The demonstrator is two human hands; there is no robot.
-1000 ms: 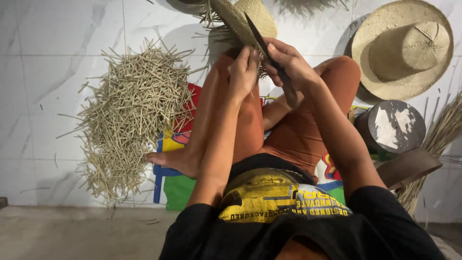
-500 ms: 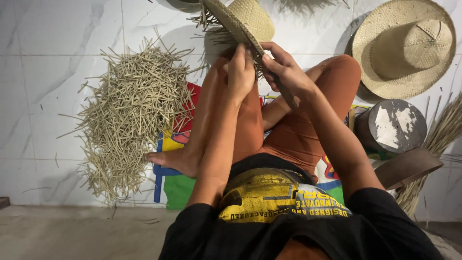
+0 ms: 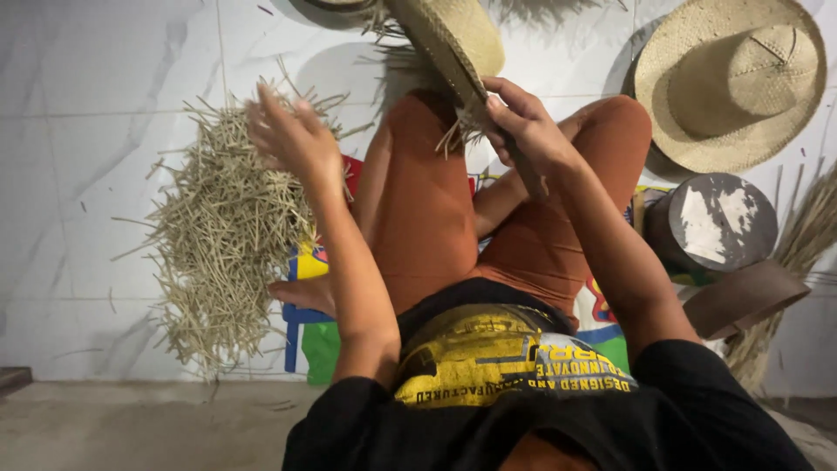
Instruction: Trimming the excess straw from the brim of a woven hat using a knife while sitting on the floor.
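Observation:
My right hand [image 3: 523, 129] grips the frayed brim of an unfinished straw hat [image 3: 455, 45] held on edge above my raised knees; a dark, narrow object pokes out below the fingers, and I cannot tell what it is. Loose straw ends hang from the brim beside my thumb. My left hand [image 3: 292, 138] is off the hat, out to the left above a heap of cut straw pieces [image 3: 222, 235]. Its fingers are spread and blurred, with nothing in them.
A finished straw hat [image 3: 728, 80] lies at the upper right on the white tiled floor [image 3: 87, 131]. Below it stands a round grey-topped block [image 3: 717, 218], with a bundle of long straw [image 3: 798, 253] beside it. A colourful mat [image 3: 305, 340] lies under my legs.
My left hand has let go of the hat and swung out left over the straw heap. The right hand keeps hold of the hat brim, which has tilted a little.

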